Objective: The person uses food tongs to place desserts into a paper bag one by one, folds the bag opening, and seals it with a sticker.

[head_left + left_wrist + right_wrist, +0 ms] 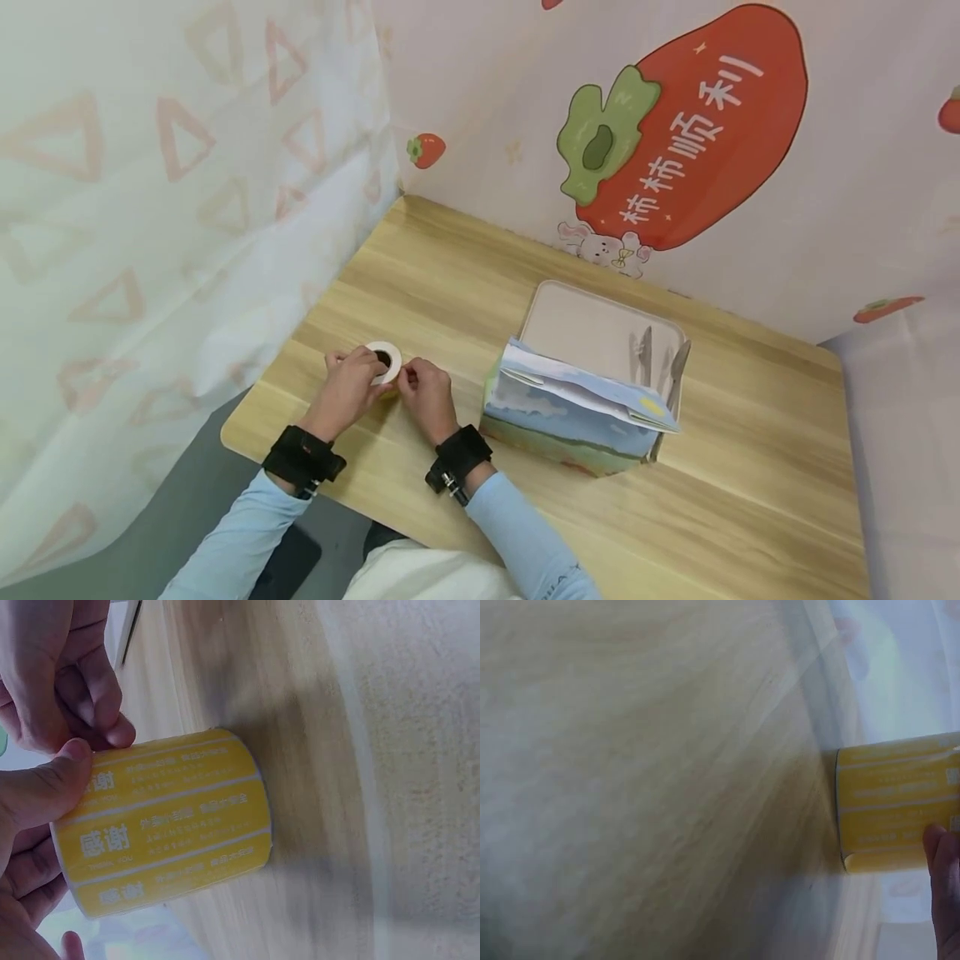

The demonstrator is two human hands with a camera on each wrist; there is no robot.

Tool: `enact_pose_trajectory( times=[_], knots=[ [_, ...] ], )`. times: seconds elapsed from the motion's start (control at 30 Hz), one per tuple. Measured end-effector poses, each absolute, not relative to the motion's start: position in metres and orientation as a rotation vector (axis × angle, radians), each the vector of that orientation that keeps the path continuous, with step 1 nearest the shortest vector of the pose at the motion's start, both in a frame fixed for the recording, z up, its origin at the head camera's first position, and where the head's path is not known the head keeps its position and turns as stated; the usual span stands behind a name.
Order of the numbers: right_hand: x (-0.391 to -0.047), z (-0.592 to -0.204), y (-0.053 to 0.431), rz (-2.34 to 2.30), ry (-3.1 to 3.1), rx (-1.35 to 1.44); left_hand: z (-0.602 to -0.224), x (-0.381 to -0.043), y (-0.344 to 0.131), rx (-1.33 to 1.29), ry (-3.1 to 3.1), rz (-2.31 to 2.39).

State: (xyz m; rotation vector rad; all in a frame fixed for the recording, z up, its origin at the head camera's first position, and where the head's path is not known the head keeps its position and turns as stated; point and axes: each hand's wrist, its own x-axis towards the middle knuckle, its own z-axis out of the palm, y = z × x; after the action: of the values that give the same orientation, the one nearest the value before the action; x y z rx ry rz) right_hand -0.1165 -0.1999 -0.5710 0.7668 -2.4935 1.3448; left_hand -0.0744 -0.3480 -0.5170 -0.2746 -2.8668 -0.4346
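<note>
A roll of yellow labels [172, 817] with white print stands on end on the wooden table, its white top ring [395, 360] and dark core visible in the head view. My left hand [347, 387] grips the roll from the left, fingers over its top at the core and the thumb [56, 784] against the labels. From the other side my right hand [427, 396] pinches the edge of a label at the roll's side. In the right wrist view a fingertip [936, 844] lies against the yellow labels, and a lower label corner curls slightly away.
Right of the hands stands a box-shaped paper bag [570, 421] printed with sky and grass. Behind it lies a beige tray [577, 321] with metal cutlery [643, 354] on its right side. Printed curtains hang along the table's left and back edges.
</note>
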Motion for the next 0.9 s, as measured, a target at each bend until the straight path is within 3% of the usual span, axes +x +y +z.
enact_pose_trajectory(
  times=[0.9],
  knots=[
    [-0.119, -0.587, -0.2, 1.516, -2.297, 0.738, -0.53, -0.077, -0.349, -0.341, -2.746, -0.737]
  ],
)
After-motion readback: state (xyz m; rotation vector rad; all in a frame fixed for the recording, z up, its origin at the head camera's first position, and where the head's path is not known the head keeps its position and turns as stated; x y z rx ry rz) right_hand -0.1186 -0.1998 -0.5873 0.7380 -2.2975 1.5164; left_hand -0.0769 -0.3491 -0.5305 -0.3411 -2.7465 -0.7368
